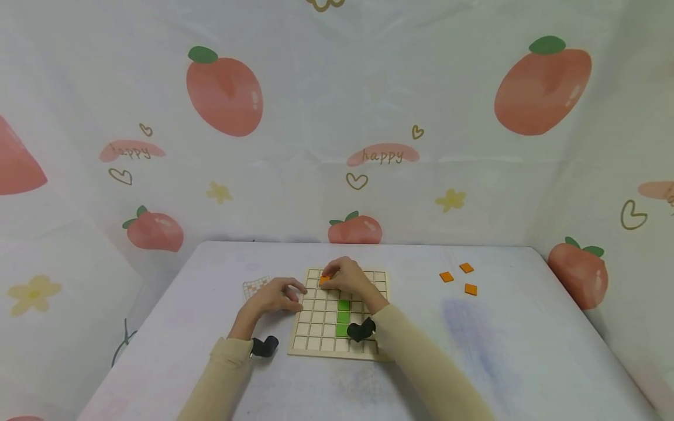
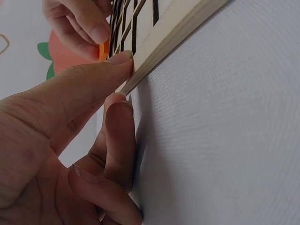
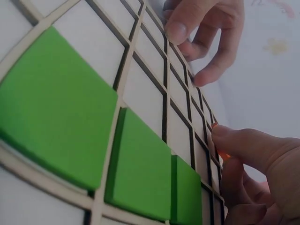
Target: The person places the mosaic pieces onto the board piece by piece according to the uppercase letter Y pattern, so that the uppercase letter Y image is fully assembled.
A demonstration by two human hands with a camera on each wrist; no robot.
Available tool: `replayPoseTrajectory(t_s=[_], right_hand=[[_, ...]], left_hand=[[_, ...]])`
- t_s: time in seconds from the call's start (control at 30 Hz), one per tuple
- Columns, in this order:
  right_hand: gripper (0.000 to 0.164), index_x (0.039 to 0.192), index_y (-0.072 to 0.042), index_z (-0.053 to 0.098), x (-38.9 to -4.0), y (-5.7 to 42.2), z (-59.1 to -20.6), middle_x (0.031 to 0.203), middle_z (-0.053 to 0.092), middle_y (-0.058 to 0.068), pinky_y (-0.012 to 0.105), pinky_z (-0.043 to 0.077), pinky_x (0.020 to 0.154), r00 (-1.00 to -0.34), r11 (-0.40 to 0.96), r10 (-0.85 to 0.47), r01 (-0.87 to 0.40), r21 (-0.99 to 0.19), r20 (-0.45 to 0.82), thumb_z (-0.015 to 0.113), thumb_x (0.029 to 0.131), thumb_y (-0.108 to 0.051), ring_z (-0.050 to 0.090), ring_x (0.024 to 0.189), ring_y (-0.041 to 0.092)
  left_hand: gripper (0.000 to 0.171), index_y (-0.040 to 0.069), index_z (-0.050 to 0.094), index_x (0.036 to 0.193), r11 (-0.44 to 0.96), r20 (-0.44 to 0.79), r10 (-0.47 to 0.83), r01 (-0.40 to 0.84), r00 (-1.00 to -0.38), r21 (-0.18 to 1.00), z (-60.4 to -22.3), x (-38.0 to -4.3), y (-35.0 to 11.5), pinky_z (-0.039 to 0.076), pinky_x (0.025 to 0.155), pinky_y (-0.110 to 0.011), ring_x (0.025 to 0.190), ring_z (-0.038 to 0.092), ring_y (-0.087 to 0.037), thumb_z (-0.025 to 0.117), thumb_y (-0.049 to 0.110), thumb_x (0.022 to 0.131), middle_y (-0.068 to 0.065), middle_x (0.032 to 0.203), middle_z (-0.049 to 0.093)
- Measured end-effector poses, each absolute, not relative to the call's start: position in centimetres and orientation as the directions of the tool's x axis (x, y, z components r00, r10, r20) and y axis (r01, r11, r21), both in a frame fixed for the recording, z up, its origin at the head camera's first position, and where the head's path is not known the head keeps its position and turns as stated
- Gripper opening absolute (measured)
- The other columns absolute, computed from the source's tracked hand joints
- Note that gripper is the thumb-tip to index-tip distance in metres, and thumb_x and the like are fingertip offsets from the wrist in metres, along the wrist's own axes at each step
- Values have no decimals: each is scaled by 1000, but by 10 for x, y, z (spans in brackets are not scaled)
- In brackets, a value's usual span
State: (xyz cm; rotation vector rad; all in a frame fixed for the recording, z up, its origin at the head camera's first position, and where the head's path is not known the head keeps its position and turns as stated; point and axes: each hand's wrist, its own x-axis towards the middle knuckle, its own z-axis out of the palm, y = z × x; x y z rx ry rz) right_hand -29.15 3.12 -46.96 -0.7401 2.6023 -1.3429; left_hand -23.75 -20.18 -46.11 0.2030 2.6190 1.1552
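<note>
Right fingers pinch one of four orange tiles; left fingers, apart, touch one board holding three green tiles

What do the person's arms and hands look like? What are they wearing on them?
The left hand and right hand are bare, with no gloves. The left sleeve and right sleeve are long and plain beige. There's a small, rounded black gadget at the left wrist and a similar black one at the right.
</note>
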Motion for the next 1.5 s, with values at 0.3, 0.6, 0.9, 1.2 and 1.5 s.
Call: replayPoseTrajectory(t_s=[0.3, 0.6, 0.9, 1.2, 1.5], right_hand=[[16, 98, -4, 77, -289, 27, -468, 95, 71, 3, 36, 50, 80, -875, 521, -474, -371, -769, 101, 84, 84, -9, 60, 86, 17], [17, 97, -6, 78, -290, 25, -468, 94, 71, 1, 37, 50, 83, -878, 542, -474, -353, -763, 69, 85, 83, -11, 61, 86, 17], [19, 98, -5, 78, -288, 25, -463, 92, 70, 2, 36, 50, 81, -877, 553, -477, -354, -754, 61, 86, 82, -12, 60, 84, 16], [22, 100, -4, 77, -290, 33, -465, 94, 70, 3, 36, 51, 82, -881, 503, -469, -329, -799, 68, 86, 82, -12, 62, 88, 17], [22, 106, 1, 75, -292, 61, -459, 99, 69, 6, 41, 50, 84, -836, 401, -535, -378, -834, 122, 79, 87, -10, 61, 94, 21]], left_hand=[[33, 7, 73, 109, 636, -171, 274, 46, -946, 770, -462, -238, -203, 45, 66, -32, 71, 57, -17, 86, 4, 78, -4, 82, 63], [33, 8, 73, 109, 642, -183, 256, 25, -949, 766, -462, -238, -203, 45, 66, -32, 72, 57, -18, 86, 4, 79, -4, 83, 63], [33, 6, 73, 109, 630, -170, 276, 44, -946, 775, -461, -239, -203, 45, 66, -32, 72, 56, -17, 85, 4, 79, -4, 82, 62], [33, 8, 73, 109, 639, -177, 270, 39, -946, 768, -460, -238, -201, 44, 65, -32, 73, 57, -18, 86, 5, 78, -5, 84, 63], [34, 6, 73, 109, 631, -180, 264, 28, -948, 775, -461, -237, -202, 45, 65, -32, 70, 57, -19, 86, 3, 77, -5, 82, 62]])
